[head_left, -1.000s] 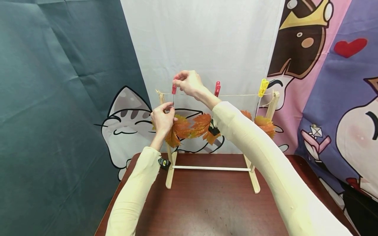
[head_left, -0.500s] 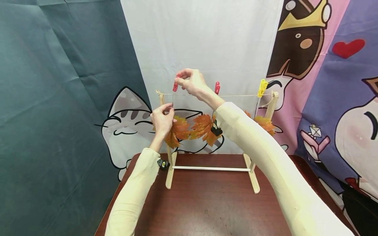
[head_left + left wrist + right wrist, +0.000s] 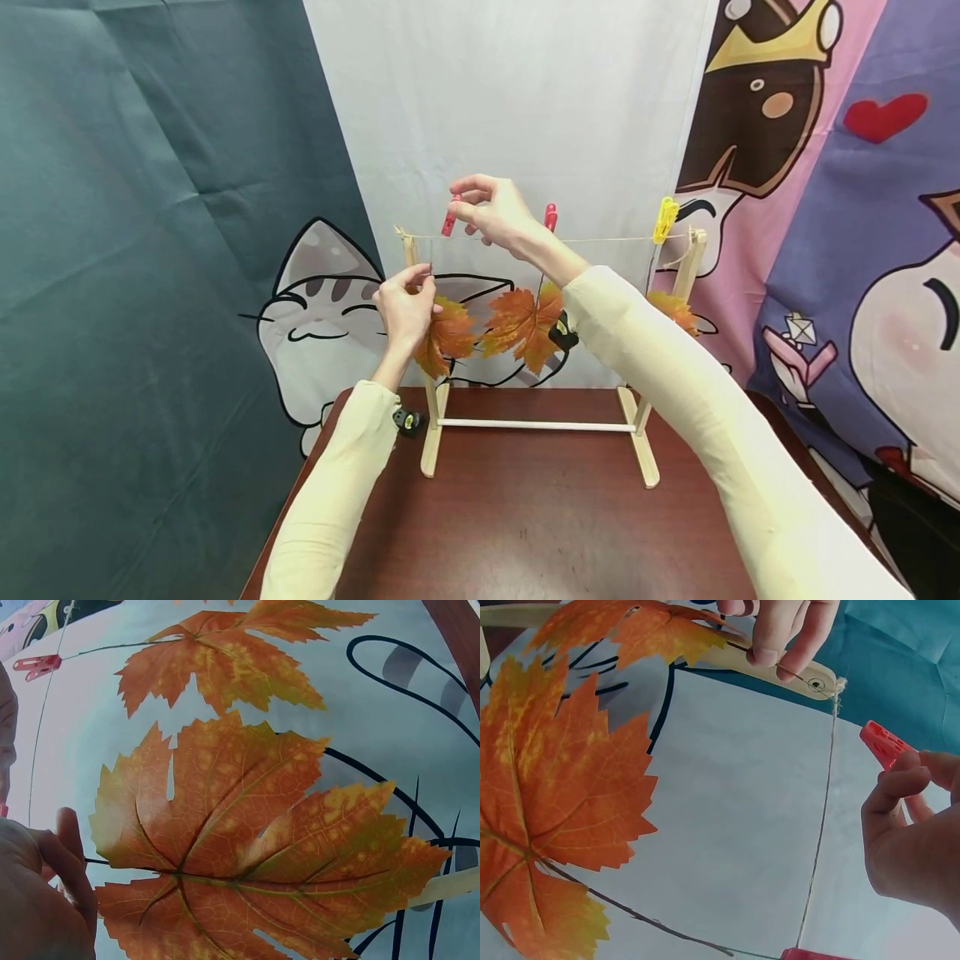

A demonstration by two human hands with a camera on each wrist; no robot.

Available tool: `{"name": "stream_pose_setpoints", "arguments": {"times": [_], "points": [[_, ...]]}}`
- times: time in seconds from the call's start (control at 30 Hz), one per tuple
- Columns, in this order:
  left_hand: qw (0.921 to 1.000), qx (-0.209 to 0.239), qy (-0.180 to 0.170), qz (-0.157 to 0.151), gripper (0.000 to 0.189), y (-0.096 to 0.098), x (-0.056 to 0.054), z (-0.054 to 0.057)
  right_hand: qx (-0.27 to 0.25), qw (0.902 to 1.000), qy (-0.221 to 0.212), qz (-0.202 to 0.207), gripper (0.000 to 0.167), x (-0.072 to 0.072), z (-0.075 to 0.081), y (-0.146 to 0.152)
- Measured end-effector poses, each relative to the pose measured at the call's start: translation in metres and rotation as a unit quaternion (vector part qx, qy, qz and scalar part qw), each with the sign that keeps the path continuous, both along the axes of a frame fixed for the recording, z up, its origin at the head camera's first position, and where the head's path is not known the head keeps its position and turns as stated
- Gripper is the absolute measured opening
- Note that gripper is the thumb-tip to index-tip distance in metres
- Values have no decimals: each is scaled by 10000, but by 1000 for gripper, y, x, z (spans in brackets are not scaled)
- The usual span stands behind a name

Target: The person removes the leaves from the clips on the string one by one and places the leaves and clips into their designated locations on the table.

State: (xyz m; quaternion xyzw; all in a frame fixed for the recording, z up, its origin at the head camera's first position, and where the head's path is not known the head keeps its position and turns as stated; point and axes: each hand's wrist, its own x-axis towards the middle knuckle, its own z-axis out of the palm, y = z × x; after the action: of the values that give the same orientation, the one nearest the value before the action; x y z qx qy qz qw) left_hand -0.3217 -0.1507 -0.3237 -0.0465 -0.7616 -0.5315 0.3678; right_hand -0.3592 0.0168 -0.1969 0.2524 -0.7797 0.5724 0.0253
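Observation:
My left hand (image 3: pixel 405 308) pinches the thin dark stem of an orange maple leaf (image 3: pixel 447 333) near the left post. In the right wrist view that stem tip reaches up close to the string (image 3: pixel 825 795) beside the knotted post end. My right hand (image 3: pixel 495 212) holds a red clothespin (image 3: pixel 448 223) between thumb and fingers, tilted, just above the string. A second leaf (image 3: pixel 522 325) hangs in the middle from another red clothespin (image 3: pixel 551 217). In the left wrist view the held leaf (image 3: pixel 240 847) spreads beside my fingers.
The wooden stand (image 3: pixel 536 426) carries the string between two posts on a brown table (image 3: pixel 540 517). At its right end a yellow clothespin (image 3: pixel 665 220) holds another leaf (image 3: pixel 672 311), partly covered by my right sleeve. A printed cloth (image 3: pixel 585 100) hangs behind.
My right hand has shifted slightly right with the red clothespin, which has tilted and come away from above the stem. My left hand has moved a little left with the leaf.

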Motion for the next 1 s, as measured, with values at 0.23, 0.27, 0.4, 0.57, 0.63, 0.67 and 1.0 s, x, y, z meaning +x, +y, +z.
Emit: {"name": "stream_pose_setpoints", "arguments": {"times": [0.23, 0.27, 0.4, 0.57, 0.63, 0.67, 1.0], "points": [[9995, -245, 117, 149, 22, -2, 6, -4, -132, 9998, -130, 33, 33, 6, -4, 13], [9996, -235, 110, 150, 22, -2, 7, -5, -127, 9998, -150, 39, 34, 7, -5, 14], [9996, -201, 130, 141, 23, -4, 10, -7, -121, 9998, -166, 18, 33, 8, -9, 20], [9985, -387, 308, 215, 22, -6, 14, -8, -129, 9997, -208, 17, 33, 10, -13, 28], [9980, -453, 354, 255, 22, -7, 15, -9, -134, 9996, -243, 34, 34, 12, -14, 31], [9980, -457, 367, 251, 22, -8, 16, -10, -133, 9996, -255, 36, 34, 13, -15, 32], [9954, -737, 536, 308, 23, -15, 25, -14, -198, 9995, -239, 116, 35, 19, -21, 45]]}}
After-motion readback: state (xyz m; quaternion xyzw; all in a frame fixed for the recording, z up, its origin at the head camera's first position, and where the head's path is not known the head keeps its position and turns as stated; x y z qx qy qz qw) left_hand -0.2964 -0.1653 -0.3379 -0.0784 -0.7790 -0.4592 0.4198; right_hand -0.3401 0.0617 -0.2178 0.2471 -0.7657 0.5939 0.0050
